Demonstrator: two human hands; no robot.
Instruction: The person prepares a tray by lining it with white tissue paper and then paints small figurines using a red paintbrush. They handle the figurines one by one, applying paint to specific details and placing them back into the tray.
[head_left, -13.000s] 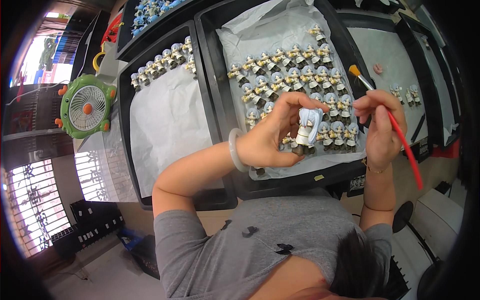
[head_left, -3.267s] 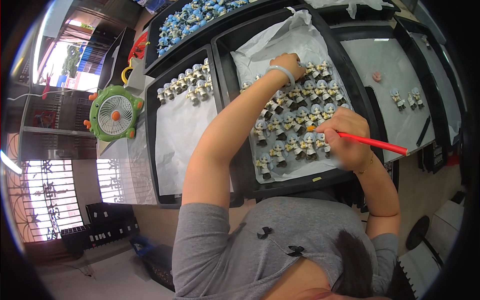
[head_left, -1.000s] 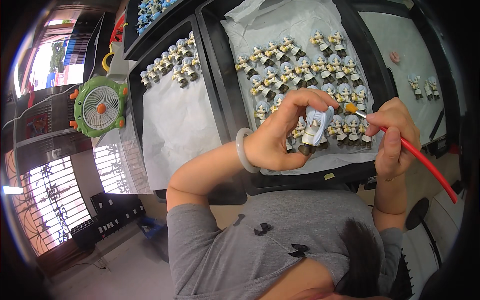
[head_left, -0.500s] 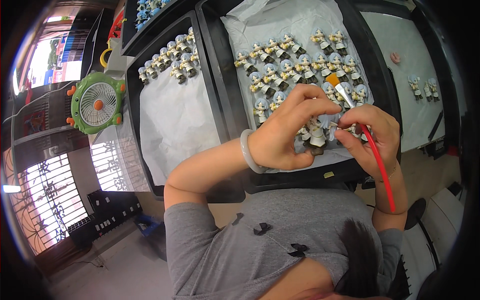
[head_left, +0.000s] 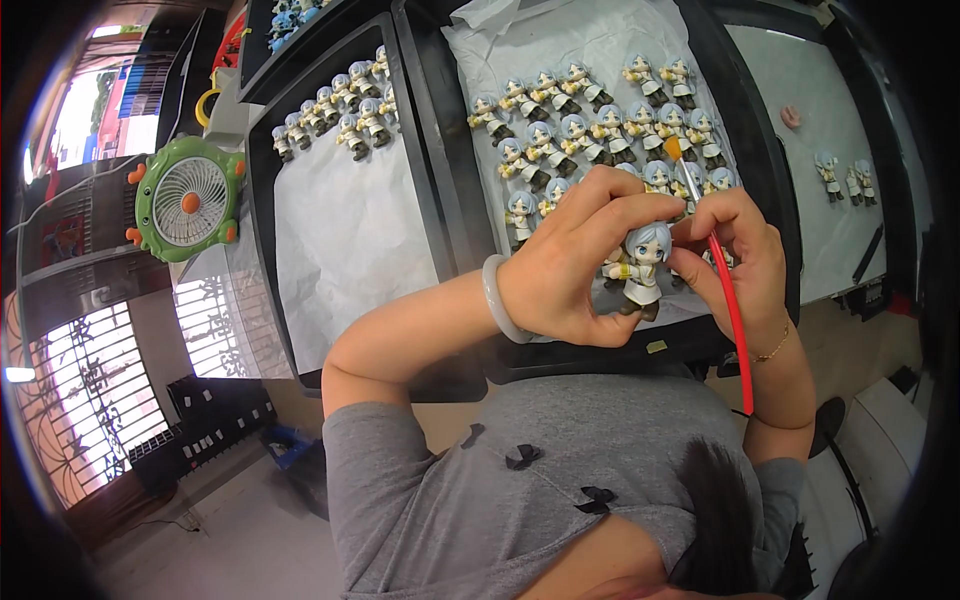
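Right, the middle tray (head_left: 600,362) lies under both hands, with the left hand (head_left: 570,265) over its near half and the right hand (head_left: 752,262) just beside it. The left fingers are curled round the figure (head_left: 641,280), fingertips over the head and thumb by the feet. The right fingers are closed round the brush (head_left: 734,320), bristles pointing away from the body, while thumb and forefinger reach the side of the figure's head; whether they press on it I cannot tell. The figure is held above the tray, face showing.

As I judge it, the work goes best with the left grip light and at the two ends, so that front and hair stay uncovered. The right fingertips should only steady or turn the head, and the bristles are best held clear of the row below them, which they overlap in this view.

Now the counts. Four trays show plainly: the middle one, the left tray (head_left: 262,200), the right tray (head_left: 825,255) and a back tray (head_left: 272,80) of blue pieces (head_left: 292,22), too heaped to number. One fan (head_left: 190,205), one brush. Of the other figures (head_left: 643,82), the middle tray's far row has six, the next seven; the hands hide part of the rest. About ten lie in the left tray, three in the right, beside one pink piece (head_left: 790,117).
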